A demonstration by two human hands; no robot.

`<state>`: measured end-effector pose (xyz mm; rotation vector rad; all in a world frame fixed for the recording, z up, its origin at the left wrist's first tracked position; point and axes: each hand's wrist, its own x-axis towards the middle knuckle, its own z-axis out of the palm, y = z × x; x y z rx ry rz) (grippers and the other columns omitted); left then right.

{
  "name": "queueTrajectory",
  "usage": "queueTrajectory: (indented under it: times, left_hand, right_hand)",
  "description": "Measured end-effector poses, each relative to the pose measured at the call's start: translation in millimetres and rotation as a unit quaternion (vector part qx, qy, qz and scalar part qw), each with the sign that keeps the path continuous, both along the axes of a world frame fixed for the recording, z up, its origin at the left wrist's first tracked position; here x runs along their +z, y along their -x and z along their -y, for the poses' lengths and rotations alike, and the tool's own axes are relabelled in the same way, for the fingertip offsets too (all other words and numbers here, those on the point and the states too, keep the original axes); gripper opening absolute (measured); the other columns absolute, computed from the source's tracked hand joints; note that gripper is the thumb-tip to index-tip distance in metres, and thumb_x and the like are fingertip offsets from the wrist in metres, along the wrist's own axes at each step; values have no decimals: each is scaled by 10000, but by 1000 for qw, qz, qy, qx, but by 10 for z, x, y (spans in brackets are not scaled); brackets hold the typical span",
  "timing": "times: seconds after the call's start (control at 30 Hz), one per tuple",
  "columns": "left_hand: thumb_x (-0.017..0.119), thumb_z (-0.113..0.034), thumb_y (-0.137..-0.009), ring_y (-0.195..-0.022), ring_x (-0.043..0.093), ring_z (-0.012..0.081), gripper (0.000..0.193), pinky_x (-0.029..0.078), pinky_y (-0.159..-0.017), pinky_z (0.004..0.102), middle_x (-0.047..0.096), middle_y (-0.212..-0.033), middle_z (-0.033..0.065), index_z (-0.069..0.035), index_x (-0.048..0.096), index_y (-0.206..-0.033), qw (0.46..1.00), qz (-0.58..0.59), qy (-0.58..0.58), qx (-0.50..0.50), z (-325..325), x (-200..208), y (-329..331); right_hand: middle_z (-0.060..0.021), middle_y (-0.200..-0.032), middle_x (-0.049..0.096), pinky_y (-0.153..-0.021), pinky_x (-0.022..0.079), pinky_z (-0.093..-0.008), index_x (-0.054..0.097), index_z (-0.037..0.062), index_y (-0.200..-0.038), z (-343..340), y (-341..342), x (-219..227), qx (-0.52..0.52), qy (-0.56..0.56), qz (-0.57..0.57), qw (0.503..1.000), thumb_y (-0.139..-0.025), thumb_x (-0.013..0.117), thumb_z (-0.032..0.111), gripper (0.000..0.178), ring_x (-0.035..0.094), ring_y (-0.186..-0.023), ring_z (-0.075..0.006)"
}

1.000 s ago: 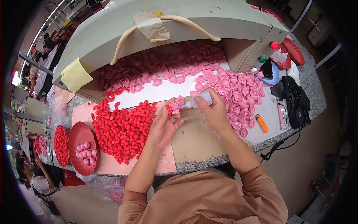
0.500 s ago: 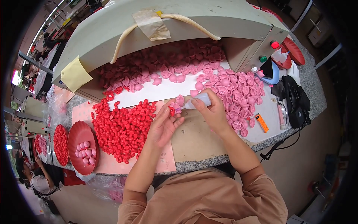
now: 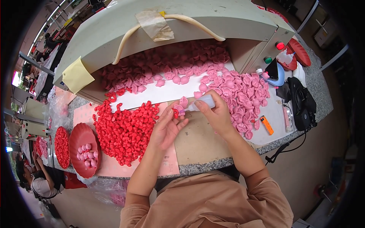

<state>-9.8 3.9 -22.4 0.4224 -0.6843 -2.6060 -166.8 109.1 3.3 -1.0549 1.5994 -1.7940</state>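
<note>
Between the fingertips of my left hand (image 3: pixel 166 129) is a pink petal-shaped piece (image 3: pixel 180 108) with a small red piece at its lower side. My right hand (image 3: pixel 217 114) is closed round a translucent squeeze bottle (image 3: pixel 204 102), its narrow tip turned left and meeting the pink piece; whether it touches cannot be told. Left of my left hand lies a heap of small red pieces (image 3: pixel 123 131). Many pink petal pieces (image 3: pixel 239 95) are piled beyond and right of my right hand, and more lie under the grey hood.
A grey hooded machine (image 3: pixel 201 28) arches over the far table, with red and green buttons on its right side. At left stands a red oval tray (image 3: pixel 81 133) holding pink balls. An orange lighter (image 3: pixel 267 125) and a black bag (image 3: pixel 301 102) lie right. A co-worker (image 3: pixel 43 182) sits far left.
My hands and the bottle stay nearly in place; the pink piece shifts very slightly. At far left, the co-worker's arm has moved a little.
</note>
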Motion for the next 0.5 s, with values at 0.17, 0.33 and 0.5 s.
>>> queueTrajectory:
  times: [0.17,0.33,0.5]
  left_hand:
    - [472,-187,-954,-942,553,152,411,455,-932,380,566,-1061,62,-53,386,-1333,1000,-1,1,-2,-6,-17,10]
    - [472,-182,-953,-943,554,154,419,454,-937,382,564,-1063,66,-51,378,-1339,1000,-2,0,2,-14,9,8]
    - [477,-179,-952,-948,561,161,438,464,-934,382,564,-1064,77,-41,356,-1349,1000,-24,-13,11,13,15,-12]
  right_hand:
    - [20,-793,564,-586,374,-184,523,47,-889,-4,10,-11,6,8,12,1000,-872,641,217,207,457,-696,-21]
    - [19,-777,560,-585,369,-181,525,48,-888,-16,16,-16,6,-3,-5,1000,-876,633,207,193,452,-686,-21]
    - [-16,-784,584,-582,419,-207,521,51,-886,-66,183,43,13,37,106,994,-868,637,191,183,503,-663,-60]
